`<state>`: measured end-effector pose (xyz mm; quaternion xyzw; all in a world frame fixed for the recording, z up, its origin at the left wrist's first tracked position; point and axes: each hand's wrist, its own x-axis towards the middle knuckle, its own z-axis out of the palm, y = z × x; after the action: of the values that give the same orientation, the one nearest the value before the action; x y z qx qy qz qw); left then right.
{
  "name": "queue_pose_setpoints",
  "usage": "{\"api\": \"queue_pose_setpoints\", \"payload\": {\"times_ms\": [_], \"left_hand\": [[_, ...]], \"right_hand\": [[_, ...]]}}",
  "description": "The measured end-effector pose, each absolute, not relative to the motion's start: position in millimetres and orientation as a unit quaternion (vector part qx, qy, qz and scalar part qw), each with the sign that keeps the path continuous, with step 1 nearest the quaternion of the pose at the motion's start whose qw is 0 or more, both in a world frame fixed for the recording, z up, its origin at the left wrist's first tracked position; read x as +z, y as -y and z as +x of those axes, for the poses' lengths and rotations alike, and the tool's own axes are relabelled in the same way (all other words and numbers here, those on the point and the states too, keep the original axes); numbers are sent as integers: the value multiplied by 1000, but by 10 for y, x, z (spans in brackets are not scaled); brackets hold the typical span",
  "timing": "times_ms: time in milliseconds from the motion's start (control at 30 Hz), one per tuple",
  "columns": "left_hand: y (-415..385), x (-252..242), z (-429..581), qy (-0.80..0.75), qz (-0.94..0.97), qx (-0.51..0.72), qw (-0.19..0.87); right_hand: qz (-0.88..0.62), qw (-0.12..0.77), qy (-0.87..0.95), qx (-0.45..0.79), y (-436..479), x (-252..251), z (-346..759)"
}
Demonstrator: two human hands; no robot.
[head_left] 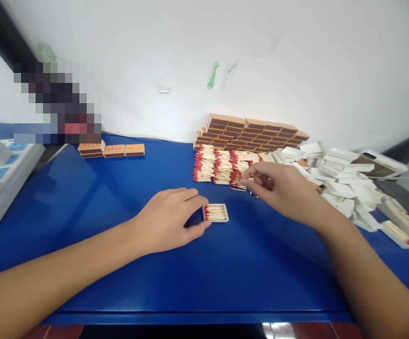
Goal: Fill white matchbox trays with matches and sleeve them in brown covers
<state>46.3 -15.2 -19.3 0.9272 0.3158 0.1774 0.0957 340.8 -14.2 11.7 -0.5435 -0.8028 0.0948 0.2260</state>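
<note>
Pinching with the left hand (171, 219) one end of a small tray (227, 214) of matches (216, 213), flat on the blue table (155, 282); could skid or spill if squeezed unevenly. Beyond, at the match heaps (204, 165) with the right hand (282, 188) curled narrow; cannot tell whether holding any; could scatter heaps by brushing low. Farther back, could dislodge stacked matchboxes (250, 134) by overreaching.

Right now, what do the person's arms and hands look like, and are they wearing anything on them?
The left arm and right arm are bare as far as the picture shows: no sleeve, watch or bracelet. The left hand and right hand have no gloves, and I can see no rings, though some fingers are partly hidden.
</note>
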Motion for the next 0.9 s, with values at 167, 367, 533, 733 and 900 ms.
{"api": "queue_pose_setpoints", "payload": {"times_ms": [167, 367, 533, 733, 900], "left_hand": [[154, -190, 457, -320, 926, 178, 93], [157, -188, 458, -320, 926, 177, 89], [158, -193, 456, -322, 925, 179, 91], [154, -195, 458, -322, 925, 177, 98], [157, -186, 464, -323, 925, 176, 96]], "right_hand": [[-543, 168, 815, 110, 40, 82, 3598], [-536, 141, 823, 125, 47, 10, 3508], [-545, 159, 819, 79, 25, 30, 3569], [-537, 137, 828, 79, -9, 9, 3582], [-533, 130, 832, 80, -23, -9, 3583]]}}
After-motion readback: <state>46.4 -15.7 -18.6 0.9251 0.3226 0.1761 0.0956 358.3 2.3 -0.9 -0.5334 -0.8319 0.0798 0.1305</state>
